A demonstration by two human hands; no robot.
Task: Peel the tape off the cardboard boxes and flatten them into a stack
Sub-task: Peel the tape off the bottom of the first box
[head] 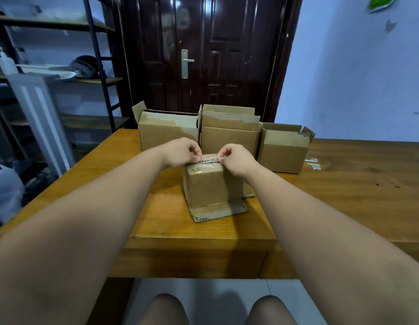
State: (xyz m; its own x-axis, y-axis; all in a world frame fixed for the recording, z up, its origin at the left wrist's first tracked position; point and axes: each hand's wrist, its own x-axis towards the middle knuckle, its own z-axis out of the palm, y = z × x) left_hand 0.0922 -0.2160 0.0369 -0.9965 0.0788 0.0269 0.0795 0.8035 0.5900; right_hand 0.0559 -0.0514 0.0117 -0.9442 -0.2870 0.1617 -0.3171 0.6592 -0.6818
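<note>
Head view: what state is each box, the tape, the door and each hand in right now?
front box: upright on the table, top taped, bottom flap splayed out.
tape: along the front box's top edge, pinched by both hands.
left hand: pinching the tape.
right hand: pinching the tape.
back left box: top open, flap raised.
back middle box: top open, flaps raised.
back right box: top open, flap out.
door: closed.

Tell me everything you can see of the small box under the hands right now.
The box is plain brown corrugated cardboard, small, standing upright on the table near its front edge. Clear tape glints across its top and down the near face. A loose flap splays out flat at its base toward the camera. The left hand and right hand pinch its top edge from either side.
</note>
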